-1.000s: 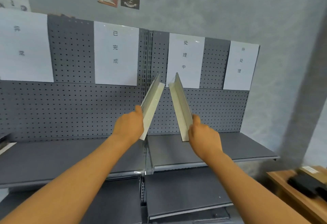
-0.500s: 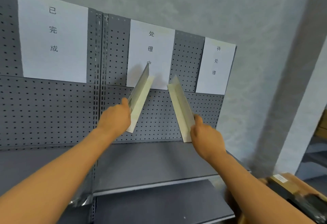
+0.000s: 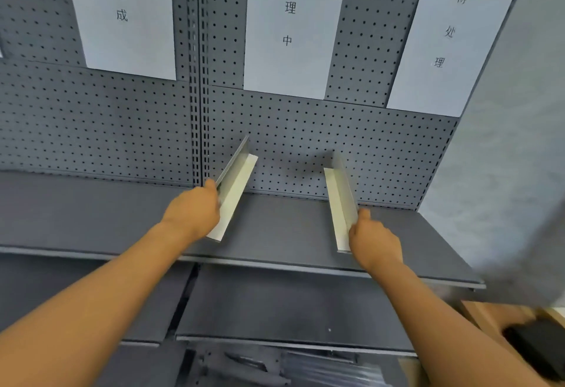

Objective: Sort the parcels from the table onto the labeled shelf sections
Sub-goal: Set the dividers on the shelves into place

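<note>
My left hand (image 3: 194, 212) grips the near end of a long pale L-shaped divider (image 3: 235, 185) that slants up to the right over the grey shelf (image 3: 275, 234). A second pale L-shaped divider (image 3: 341, 200), angled up to the left, is gripped at its near end by my right hand (image 3: 371, 235). Both dividers sit low over the right shelf section. White paper labels hang on the pegboard: one at the left (image 3: 125, 17), one in the middle (image 3: 290, 26) and one at the right (image 3: 449, 41). No parcel lies on the shelf.
A lower grey shelf (image 3: 290, 310) runs beneath. A wooden table (image 3: 489, 313) with a dark object (image 3: 538, 347) on it stands at the bottom right. The grey wall (image 3: 513, 142) borders the shelf unit's right side.
My view has moved closer and to the right. Both hands have lowered the dividers toward the shelf surface and spread them further apart.
</note>
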A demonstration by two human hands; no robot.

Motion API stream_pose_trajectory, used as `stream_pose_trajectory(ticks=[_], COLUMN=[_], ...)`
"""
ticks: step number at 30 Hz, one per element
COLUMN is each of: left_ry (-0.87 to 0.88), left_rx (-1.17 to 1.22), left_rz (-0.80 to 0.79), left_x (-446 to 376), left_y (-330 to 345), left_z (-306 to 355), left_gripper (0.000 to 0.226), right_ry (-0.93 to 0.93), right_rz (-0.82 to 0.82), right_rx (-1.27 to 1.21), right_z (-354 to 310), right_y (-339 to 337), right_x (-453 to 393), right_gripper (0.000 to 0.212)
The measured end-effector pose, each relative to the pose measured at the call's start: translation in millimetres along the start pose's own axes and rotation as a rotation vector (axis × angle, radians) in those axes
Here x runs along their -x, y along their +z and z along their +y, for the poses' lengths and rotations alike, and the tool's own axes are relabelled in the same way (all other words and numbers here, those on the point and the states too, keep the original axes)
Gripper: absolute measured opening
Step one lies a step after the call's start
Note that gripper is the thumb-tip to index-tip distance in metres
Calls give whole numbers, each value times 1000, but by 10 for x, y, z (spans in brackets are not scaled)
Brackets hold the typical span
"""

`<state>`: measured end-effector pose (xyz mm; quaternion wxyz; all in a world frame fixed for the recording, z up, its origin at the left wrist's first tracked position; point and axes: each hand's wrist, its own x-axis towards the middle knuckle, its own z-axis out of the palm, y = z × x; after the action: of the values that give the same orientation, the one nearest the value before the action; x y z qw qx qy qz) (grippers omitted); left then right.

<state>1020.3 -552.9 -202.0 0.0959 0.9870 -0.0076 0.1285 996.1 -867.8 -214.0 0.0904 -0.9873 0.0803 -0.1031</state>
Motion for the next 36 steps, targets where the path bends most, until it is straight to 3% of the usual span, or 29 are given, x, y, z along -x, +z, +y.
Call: stream_pose_trajectory(ticks=[8, 22, 36], left_ry=[-104, -124, -157], left_rx=[-33, -5, 7], left_rz=[-49, -73, -50], left_x=[274, 237, 209], left_y=[156, 287, 333], left_z=[11, 369, 245], left_gripper=[8, 8, 7], right_ry=[14, 30, 66], right_rz=[-121, -236, -244], right_rx=[2, -4, 54], right_z=[207, 310, 296], right_y=[336, 406, 399], right_x=[62, -95, -153], right_gripper=[26, 36, 35])
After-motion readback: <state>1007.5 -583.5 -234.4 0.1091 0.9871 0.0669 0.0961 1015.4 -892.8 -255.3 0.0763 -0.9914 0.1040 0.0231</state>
